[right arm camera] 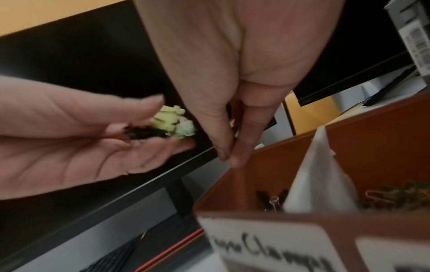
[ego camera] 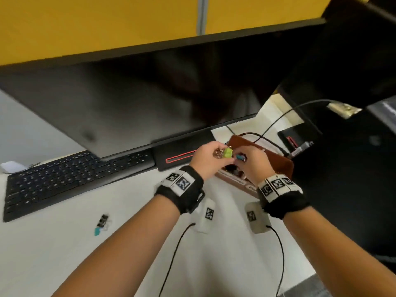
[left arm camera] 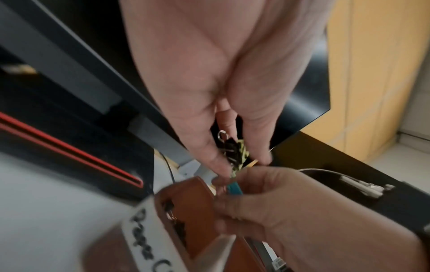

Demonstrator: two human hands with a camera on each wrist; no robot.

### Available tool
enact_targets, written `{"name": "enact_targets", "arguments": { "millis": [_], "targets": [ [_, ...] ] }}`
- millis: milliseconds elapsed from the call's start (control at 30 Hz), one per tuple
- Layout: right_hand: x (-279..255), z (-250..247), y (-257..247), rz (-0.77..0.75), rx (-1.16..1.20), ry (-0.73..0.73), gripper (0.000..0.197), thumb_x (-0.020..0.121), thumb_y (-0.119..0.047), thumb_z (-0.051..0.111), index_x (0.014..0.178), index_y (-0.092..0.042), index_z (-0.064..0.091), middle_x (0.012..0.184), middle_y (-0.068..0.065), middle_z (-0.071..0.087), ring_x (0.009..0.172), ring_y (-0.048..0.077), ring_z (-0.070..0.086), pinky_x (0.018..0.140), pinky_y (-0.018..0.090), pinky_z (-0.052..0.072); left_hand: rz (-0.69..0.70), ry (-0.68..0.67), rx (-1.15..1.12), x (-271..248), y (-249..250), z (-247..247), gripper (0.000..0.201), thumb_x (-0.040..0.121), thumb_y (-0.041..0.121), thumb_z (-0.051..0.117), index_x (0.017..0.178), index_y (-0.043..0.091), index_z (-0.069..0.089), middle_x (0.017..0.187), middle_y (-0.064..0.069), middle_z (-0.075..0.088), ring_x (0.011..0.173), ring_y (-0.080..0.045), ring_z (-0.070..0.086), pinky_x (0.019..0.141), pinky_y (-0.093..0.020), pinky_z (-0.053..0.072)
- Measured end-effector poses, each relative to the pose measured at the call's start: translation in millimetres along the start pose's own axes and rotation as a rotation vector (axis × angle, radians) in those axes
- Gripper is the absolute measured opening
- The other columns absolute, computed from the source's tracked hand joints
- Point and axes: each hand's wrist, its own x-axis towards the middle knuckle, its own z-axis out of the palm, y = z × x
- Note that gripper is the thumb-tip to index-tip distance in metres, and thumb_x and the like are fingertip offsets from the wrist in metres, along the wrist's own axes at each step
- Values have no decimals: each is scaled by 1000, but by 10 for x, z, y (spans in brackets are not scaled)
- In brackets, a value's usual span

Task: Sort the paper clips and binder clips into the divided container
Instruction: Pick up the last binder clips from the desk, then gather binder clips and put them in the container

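a handful of binder clips (ego camera: 226, 153) is cupped in the left hand (ego camera: 206, 157); a blue clip (ego camera: 240, 157) is pinched by the right hand (ego camera: 250, 162) over the container (ego camera: 278, 166), and release into the binder-clip compartment is judged next.

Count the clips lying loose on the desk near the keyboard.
2: a black binder clip and, just nearer the person, a teal clip. Pale blurred shapes beside them may be more.

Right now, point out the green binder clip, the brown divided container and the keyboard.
green binder clip (ego camera: 291, 152): head view, its green body.
brown divided container (right arm camera: 260, 165): right wrist view, inner wall.
keyboard (ego camera: 64, 179): head view, its keys.
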Motion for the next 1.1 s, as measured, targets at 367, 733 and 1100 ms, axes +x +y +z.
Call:
{"name": "enact_targets", "arguments": {
  "millis": [367, 733, 1100],
  "targets": [
    [241, 125, 139, -73, -93, 107, 45, 86, -5, 52, 128, -21, 47, 131, 6, 44, 103, 22, 58, 98, 37, 48, -105, 207, 17, -146, -61, -439, 26, 91, 42, 48, 104, 25, 63, 98, 7, 63, 98, -12, 59, 94, -34, 46],
    [-239, 1744, -810, -493, -240, -527, 45, 87, -19, 58, 130, -23, 46, 128, 5, 46, 116, 24, 47, 101, 39, 41, -496, 379, 521, -1925, -1809, -1907, 43, 80, 10, 66, 121, 21, 57, 124, -14, 51, 108, -29, 54, 99, -39, 44],
    [-457, 2720, -995, -330, -218, -591, 34, 82, -16, 64, 116, -15, 59, 118, 9, 43, 100, 23, 47, 94, 39, 44, -322, 182, 581, -1803, -2230, -1868, 30, 82, 5, 61, 111, 16, 64, 105, -2, 47, 99, -22, 53, 93, -23, 39]
  ]
}}
